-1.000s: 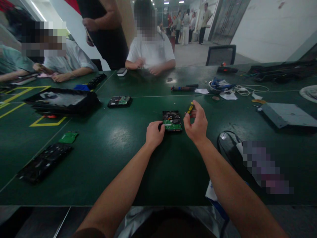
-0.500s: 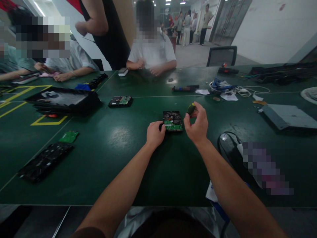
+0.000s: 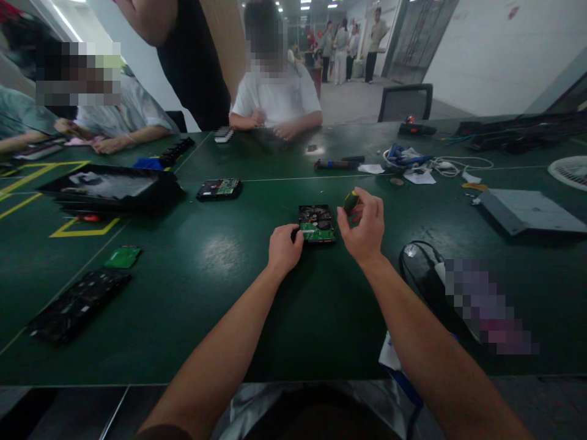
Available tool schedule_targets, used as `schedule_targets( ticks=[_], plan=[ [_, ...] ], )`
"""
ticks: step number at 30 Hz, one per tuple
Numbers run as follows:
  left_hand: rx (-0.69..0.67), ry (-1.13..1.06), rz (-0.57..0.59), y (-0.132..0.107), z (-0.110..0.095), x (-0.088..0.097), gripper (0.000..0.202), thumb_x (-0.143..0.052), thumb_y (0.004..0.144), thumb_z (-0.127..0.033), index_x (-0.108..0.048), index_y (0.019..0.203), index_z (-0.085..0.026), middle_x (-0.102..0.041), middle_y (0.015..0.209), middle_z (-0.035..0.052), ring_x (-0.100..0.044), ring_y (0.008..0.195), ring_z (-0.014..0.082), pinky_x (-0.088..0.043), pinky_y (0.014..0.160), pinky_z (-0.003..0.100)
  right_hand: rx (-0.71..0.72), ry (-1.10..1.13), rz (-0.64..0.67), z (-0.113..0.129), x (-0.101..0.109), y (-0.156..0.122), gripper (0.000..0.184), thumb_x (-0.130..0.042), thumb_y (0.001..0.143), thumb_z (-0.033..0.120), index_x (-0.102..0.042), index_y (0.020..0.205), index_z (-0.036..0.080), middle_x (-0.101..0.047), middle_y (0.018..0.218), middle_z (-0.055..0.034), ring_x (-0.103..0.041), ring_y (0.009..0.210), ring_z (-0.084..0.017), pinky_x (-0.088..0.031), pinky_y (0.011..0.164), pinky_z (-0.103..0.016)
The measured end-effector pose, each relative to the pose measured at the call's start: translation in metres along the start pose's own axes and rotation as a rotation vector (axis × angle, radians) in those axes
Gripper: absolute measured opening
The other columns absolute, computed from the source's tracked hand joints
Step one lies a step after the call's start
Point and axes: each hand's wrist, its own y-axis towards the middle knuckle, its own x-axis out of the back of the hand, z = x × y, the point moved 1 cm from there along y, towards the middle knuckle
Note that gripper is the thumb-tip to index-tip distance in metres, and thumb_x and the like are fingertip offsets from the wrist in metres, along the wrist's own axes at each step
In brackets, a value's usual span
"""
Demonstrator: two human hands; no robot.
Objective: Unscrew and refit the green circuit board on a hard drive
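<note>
In front of me a hard drive (image 3: 316, 218) lies on the green table, its green circuit board facing up. My left hand (image 3: 284, 249) is closed on the drive's left edge, thumb on the near corner. Just right of the drive, my right hand (image 3: 364, 225) pinches the dark green and yellow handle of a screwdriver (image 3: 351, 201). The screwdriver's shaft cannot be made out, and whether its tip touches the drive is unclear.
Another hard drive (image 3: 219, 189) lies farther left, near a black tray (image 3: 158, 192). At left are a loose green circuit board (image 3: 123, 257) and a black slab of parts (image 3: 77, 305). A grey metal case (image 3: 527, 211) and cables (image 3: 408, 157) are at right. People sit across the table.
The whole view has shifted slightly. My left hand stays on the drive, and my right hand with the screwdriver has barely moved. The standing person's arm has risen.
</note>
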Motion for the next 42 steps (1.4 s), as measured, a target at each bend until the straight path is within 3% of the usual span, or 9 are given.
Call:
schedule_targets(
  ticks=[4,10,15,21,27,34,42],
  plan=[
    [0.001,0.013,-0.002,0.0001,-0.0002,-0.0004,0.027,-0.058,0.100,-0.028,-0.075,0.120,-0.019,-0.077,0.122,0.0102,-0.067,0.119,0.0285,-0.051,0.107,0.044,0.036,0.023,0.025,-0.0008,-0.0020,-0.0009,0.061,-0.054,0.096,0.027,-0.038,0.154,0.028,-0.056,0.131,-0.0122,-0.065,0.094,-0.022,-0.066,0.083,-0.047],
    [0.005,-0.007,0.001,0.0003,0.0000,0.0004,0.028,-0.058,0.101,-0.029,-0.074,0.121,-0.018,-0.077,0.123,0.0106,-0.067,0.119,0.0294,-0.052,0.106,0.044,0.015,-0.004,0.001,0.0001,-0.0016,-0.0010,0.060,-0.061,0.094,0.032,-0.041,0.150,0.028,-0.057,0.128,-0.0119,-0.063,0.085,-0.021,-0.067,0.076,-0.047],
    [0.001,-0.010,0.003,0.0000,-0.0007,0.0013,0.030,-0.057,0.101,-0.030,-0.074,0.122,-0.017,-0.077,0.122,0.0113,-0.067,0.118,0.0299,-0.052,0.106,0.045,0.039,0.021,0.026,0.0005,-0.0014,-0.0010,0.061,-0.053,0.095,0.024,-0.038,0.154,0.027,-0.056,0.132,-0.0128,-0.065,0.093,-0.022,-0.066,0.080,-0.045],
    [0.015,-0.006,0.006,-0.0004,-0.0009,0.0007,0.028,-0.057,0.101,-0.028,-0.074,0.122,-0.019,-0.076,0.123,0.0105,-0.066,0.120,0.0289,-0.052,0.107,0.044,-0.006,0.008,0.000,-0.0020,-0.0015,-0.0016,0.061,-0.062,0.094,0.034,-0.042,0.151,0.028,-0.056,0.129,-0.0117,-0.066,0.090,-0.022,-0.066,0.078,-0.046],
    [0.010,0.001,0.003,0.0000,-0.0004,-0.0007,0.029,-0.057,0.101,-0.029,-0.074,0.122,-0.018,-0.076,0.124,0.0106,-0.066,0.119,0.0289,-0.051,0.107,0.043,0.045,0.029,0.062,-0.0046,-0.0050,-0.0040,0.064,-0.054,0.099,0.029,-0.033,0.159,0.027,-0.058,0.140,-0.0139,-0.068,0.104,-0.026,-0.066,0.085,-0.047],
    [0.009,0.016,0.015,-0.0005,-0.0018,0.0008,0.029,-0.057,0.101,-0.028,-0.074,0.122,-0.017,-0.076,0.124,0.0104,-0.067,0.119,0.0286,-0.051,0.107,0.043,0.037,0.043,0.039,-0.0015,-0.0039,-0.0031,0.061,-0.058,0.097,0.030,-0.039,0.155,0.029,-0.062,0.131,-0.0115,-0.067,0.097,-0.025,-0.066,0.085,-0.049],
    [0.002,-0.001,-0.001,0.0002,0.0016,-0.0024,0.030,-0.058,0.101,-0.029,-0.074,0.122,-0.016,-0.077,0.122,0.0111,-0.067,0.118,0.0299,-0.051,0.107,0.045,0.027,0.063,0.052,-0.0011,-0.0041,-0.0037,0.067,-0.057,0.096,0.025,-0.033,0.159,0.029,-0.057,0.135,-0.0134,-0.067,0.097,-0.025,-0.067,0.085,-0.049]
  ],
)
